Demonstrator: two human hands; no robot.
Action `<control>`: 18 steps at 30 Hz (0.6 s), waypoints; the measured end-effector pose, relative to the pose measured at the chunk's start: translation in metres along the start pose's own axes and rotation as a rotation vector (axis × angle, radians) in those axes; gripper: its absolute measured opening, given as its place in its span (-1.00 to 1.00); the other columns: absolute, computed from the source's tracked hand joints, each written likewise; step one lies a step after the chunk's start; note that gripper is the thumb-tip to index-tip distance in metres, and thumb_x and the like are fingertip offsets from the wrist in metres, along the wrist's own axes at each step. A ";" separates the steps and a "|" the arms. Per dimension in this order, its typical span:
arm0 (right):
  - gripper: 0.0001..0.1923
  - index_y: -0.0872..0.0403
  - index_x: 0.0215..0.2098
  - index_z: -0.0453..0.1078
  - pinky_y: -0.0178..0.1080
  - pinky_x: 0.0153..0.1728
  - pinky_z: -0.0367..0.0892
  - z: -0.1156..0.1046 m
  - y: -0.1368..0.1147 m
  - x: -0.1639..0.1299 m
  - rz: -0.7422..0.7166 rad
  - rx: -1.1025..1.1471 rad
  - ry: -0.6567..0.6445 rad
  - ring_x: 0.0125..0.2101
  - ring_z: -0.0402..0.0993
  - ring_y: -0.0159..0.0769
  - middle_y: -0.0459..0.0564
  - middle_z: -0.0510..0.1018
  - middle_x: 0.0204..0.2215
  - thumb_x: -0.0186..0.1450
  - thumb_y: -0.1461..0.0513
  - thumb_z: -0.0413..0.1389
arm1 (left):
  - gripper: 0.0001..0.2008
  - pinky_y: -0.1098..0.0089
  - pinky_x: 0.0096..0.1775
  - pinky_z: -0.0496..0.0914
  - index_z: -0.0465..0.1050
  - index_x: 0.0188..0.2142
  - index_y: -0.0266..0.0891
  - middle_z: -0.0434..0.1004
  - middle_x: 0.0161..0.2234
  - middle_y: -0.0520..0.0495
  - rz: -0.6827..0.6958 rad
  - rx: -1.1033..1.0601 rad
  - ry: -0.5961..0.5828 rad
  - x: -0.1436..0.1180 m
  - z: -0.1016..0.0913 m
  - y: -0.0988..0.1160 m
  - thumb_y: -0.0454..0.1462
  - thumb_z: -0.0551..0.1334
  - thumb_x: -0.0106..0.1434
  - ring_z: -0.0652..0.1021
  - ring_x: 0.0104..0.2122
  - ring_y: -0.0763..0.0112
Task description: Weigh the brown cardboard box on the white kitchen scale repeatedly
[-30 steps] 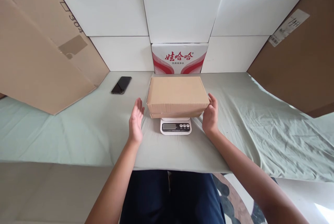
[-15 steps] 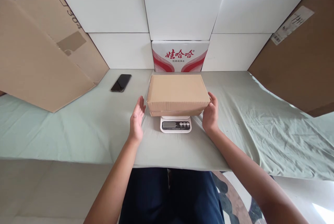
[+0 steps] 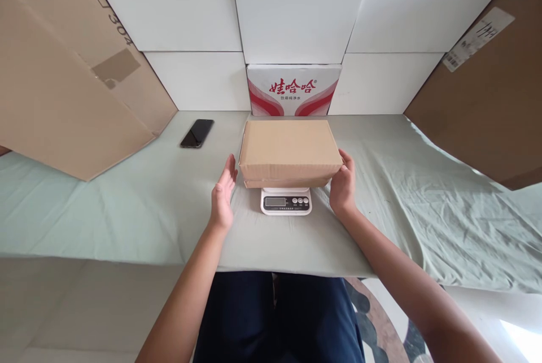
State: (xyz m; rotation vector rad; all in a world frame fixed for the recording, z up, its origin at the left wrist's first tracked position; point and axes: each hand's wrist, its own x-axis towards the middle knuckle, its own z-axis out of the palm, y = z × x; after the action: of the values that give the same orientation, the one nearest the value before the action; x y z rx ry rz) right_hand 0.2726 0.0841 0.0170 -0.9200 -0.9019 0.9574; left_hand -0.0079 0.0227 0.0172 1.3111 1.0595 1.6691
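Just beside box [image 3: 289,150] edges: hands [image 3: 222,196].

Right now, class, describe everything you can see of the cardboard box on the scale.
The cardboard box is plain brown, rectangular, shut and unmarked. It lies flat on a small white scale, overhanging it on both sides. The right hand touches its right end; the left hand, open, sits just off its left end.

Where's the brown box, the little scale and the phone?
Brown box [image 3: 289,145], head view, middle of its top face.
Scale [image 3: 286,202], head view, its front panel with the display.
Phone [image 3: 197,133], head view, middle of its dark screen.
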 end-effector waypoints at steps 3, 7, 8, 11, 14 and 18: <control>-0.54 -0.15 0.07 0.35 -0.13 0.03 0.31 0.000 -0.001 0.000 0.014 0.010 -0.007 0.07 0.39 -0.18 -0.11 0.46 0.06 0.21 -0.01 0.07 | -0.21 0.13 0.40 0.03 0.23 0.35 0.04 0.09 0.44 0.02 -0.001 -0.004 -0.009 0.000 0.001 0.002 0.31 -0.08 0.28 0.07 0.45 0.12; -0.55 -0.16 0.07 0.34 -0.08 0.07 0.32 -0.001 0.001 0.000 0.037 -0.030 -0.008 0.09 0.39 -0.15 -0.10 0.47 0.08 0.22 -0.01 0.06 | -0.20 0.14 0.40 0.04 0.23 0.35 0.02 0.09 0.44 0.01 -0.006 -0.006 -0.009 0.000 0.001 0.001 0.32 -0.07 0.27 0.07 0.44 0.12; -0.55 -0.16 0.07 0.34 -0.05 0.08 0.32 -0.001 0.002 0.000 0.036 -0.040 -0.013 0.10 0.39 -0.14 -0.10 0.47 0.09 0.23 -0.02 0.06 | -0.19 0.14 0.40 0.05 0.23 0.35 0.02 0.10 0.44 0.00 -0.011 -0.006 -0.010 0.000 0.001 0.001 0.32 -0.07 0.27 0.08 0.44 0.11; -0.54 -0.18 0.08 0.33 -0.01 0.14 0.29 -0.001 0.003 -0.002 0.003 -0.069 -0.035 0.16 0.36 -0.11 -0.10 0.47 0.10 0.23 -0.02 0.06 | -0.17 0.10 0.39 0.07 0.24 0.35 0.00 0.14 0.42 -0.04 -0.036 -0.002 -0.020 -0.001 0.000 -0.001 0.33 -0.05 0.25 0.14 0.42 0.06; -0.54 -0.19 0.09 0.33 0.00 0.18 0.26 0.001 0.002 -0.006 -0.022 -0.070 -0.067 0.20 0.34 -0.10 -0.10 0.46 0.13 0.24 -0.02 0.07 | -0.19 0.06 0.38 0.10 0.29 0.33 -0.08 0.21 0.40 -0.12 -0.046 0.029 -0.035 -0.003 0.000 -0.004 0.30 -0.01 0.27 0.20 0.40 0.01; -0.54 -0.15 0.09 0.35 0.03 0.21 0.25 0.005 -0.004 -0.015 -0.007 -0.015 -0.102 0.21 0.32 -0.06 -0.07 0.46 0.14 0.28 -0.07 0.03 | -0.22 0.02 0.38 0.09 0.30 0.32 -0.16 0.26 0.37 -0.19 -0.063 0.064 -0.076 -0.006 0.001 -0.005 0.25 0.02 0.31 0.20 0.40 -0.03</control>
State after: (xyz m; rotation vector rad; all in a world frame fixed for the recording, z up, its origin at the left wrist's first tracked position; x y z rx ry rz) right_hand 0.2641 0.0700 0.0194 -0.8863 -0.9990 1.0003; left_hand -0.0051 0.0199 0.0104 1.3568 1.1062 1.5385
